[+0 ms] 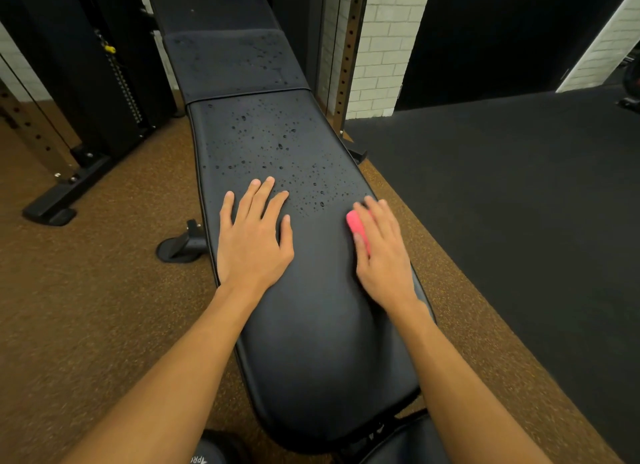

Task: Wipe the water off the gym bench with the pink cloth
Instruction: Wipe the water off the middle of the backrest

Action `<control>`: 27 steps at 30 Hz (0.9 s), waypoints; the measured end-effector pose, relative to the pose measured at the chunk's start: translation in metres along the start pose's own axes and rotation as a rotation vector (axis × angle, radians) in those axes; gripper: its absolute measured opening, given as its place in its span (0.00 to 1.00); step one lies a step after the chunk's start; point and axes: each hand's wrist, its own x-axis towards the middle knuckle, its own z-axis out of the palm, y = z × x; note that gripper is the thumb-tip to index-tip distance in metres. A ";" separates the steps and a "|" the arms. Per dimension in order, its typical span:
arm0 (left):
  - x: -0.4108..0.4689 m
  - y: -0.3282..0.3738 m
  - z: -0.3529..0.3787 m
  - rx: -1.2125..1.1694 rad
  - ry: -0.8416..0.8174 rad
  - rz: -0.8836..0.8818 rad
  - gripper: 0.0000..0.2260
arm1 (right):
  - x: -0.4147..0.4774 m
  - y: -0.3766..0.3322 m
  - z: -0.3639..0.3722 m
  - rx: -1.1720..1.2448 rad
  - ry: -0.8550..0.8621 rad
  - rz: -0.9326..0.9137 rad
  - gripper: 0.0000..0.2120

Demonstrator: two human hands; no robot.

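A black padded gym bench point(311, 342) runs away from me down the middle of the head view. Water droplets point(273, 145) bead on its far half and on the raised back pad point(235, 62); the near half looks dry. My left hand point(254, 235) lies flat on the pad with fingers spread, fingertips at the edge of the droplets. My right hand point(379, 252) presses a bunched pink cloth point(356, 226) onto the pad near the bench's right edge; most of the cloth is hidden under my fingers.
A black weight-stack machine point(114, 93) and its floor foot point(52, 207) stand at the left. A bench leg foot point(180, 245) sticks out left of the pad. Brown speckled flooring point(86, 308) surrounds the bench, with black matting point(519, 193) on the right. A white brick wall point(377, 48) stands behind.
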 end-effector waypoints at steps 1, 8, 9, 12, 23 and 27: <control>0.000 0.000 0.000 0.002 -0.001 0.000 0.21 | 0.011 0.000 0.004 0.004 0.039 0.097 0.21; -0.001 0.000 -0.001 -0.011 0.005 -0.003 0.21 | 0.025 -0.028 0.014 0.036 -0.076 -0.112 0.22; -0.001 0.000 -0.001 -0.012 0.004 -0.004 0.21 | 0.015 -0.025 0.009 0.032 -0.112 -0.183 0.22; 0.000 0.001 -0.001 -0.015 -0.001 -0.002 0.21 | -0.005 -0.005 -0.006 0.016 -0.109 -0.193 0.22; -0.001 0.000 -0.002 -0.012 0.017 -0.019 0.20 | 0.020 -0.023 0.010 0.013 -0.092 -0.161 0.22; -0.001 0.000 -0.003 -0.018 0.024 -0.031 0.20 | 0.002 0.000 -0.004 0.001 -0.080 -0.167 0.22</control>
